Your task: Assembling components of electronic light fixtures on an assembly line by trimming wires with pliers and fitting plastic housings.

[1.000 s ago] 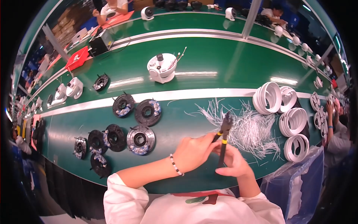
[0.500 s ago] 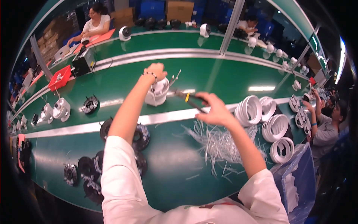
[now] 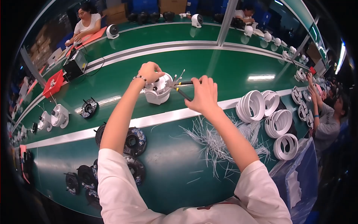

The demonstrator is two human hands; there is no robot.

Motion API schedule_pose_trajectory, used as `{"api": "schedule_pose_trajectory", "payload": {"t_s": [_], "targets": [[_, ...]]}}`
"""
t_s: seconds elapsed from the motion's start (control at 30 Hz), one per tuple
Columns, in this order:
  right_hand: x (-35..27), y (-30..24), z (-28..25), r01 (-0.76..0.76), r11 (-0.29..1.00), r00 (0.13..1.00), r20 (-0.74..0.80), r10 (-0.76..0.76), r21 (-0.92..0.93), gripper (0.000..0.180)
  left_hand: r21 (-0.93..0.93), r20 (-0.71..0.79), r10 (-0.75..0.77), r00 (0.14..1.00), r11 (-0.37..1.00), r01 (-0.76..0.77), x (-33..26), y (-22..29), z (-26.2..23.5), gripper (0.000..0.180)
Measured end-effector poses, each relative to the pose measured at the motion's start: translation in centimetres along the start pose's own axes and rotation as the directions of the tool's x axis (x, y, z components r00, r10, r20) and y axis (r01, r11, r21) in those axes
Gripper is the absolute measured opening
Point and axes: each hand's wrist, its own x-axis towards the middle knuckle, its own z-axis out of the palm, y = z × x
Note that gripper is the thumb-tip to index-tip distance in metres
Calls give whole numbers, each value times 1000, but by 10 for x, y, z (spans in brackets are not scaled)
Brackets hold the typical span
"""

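Observation:
A white round plastic fan housing point(image 3: 157, 98) stands on the green conveyor belt in front of me, with thin wires or tie ends sticking up at its right side. My left hand point(image 3: 149, 72) grips its upper left rim, fingers bent over the edge. In my right hand point(image 3: 204, 94) is a pair of cutting pliers point(image 3: 181, 93) with black and yellow handles spread apart. The pliers' jaws meet the housing's right side, by the upright ends. What lies exactly between the jaws is too small to tell.
Black round motor plates point(image 3: 135, 141) lie at the left of the bench. A heap of clear plastic strips point(image 3: 220, 140) and stacked white rings point(image 3: 250, 106) are at the right. More white housings point(image 3: 59, 116) and a red bin point(image 3: 53, 83) stand leftward. Other people work nearby.
The pliers have moved from beside the housing to its right side, and their handles are now wider apart. My left hand has shifted on the rim, showing more of the inside.

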Motion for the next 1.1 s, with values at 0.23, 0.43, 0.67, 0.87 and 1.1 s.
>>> {"api": "schedule_pose_trajectory", "payload": {"t_s": [0.23, 0.43, 0.67, 0.87, 1.1], "targets": [[17, 1, 11, 42, 983, 999, -17, -46, -179, 48, -87, -100, 70, 993, 993, -79, -11, 8, 7, 18], [24, 10, 9, 74, 964, 995, 88, -53, -254, 40, -95, -61, 84, 995, 991, -90, -6, 25, 15, 16], [-7, 39, -48, -225, 961, 963, -111, 244, 163, 37, -468, -433, 77, 898, 832, -297, -35, 51, 9, 15], [-83, 48, -113, -177, 581, 901, -106, 420, 794, 51, -534, 434, 567, 700, 788, -307, -99, 88, 13, 41], [-216, 47, -105, -306, 584, 924, 86, 372, 752, 54, 366, -180, -138, 974, 910, 196, -119, -138, -62, 38]]}}
